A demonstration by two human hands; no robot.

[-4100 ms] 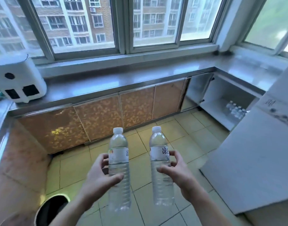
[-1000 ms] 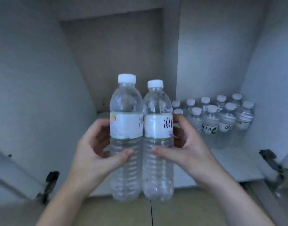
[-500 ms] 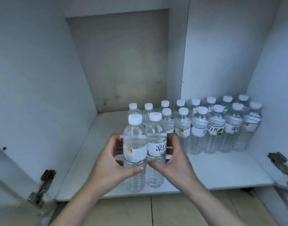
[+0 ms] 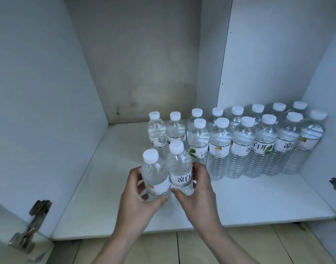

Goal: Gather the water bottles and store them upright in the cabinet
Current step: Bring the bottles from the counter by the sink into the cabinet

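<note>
From the head view, the left hand [image 4: 136, 199] is wrapped round one bottle [image 4: 153, 176] and the right hand [image 4: 196, 189] round a second bottle [image 4: 179, 168]; the two bottles touch side by side, upright, low over the cabinet shelf [image 4: 106, 206]. Whether their bases rest on the shelf cannot be told — the hands hide them. Just beyond the right hand's fingers stand the stored bottles [image 4: 239, 147] in two rows, closely packed. The likely trouble lies there: pushing the pair forward too fast could knock the nearest standing bottle and topple its neighbours. Letting go before both bases sit flat could also tip the pair — thin plastic yields under a squeeze.
</note>
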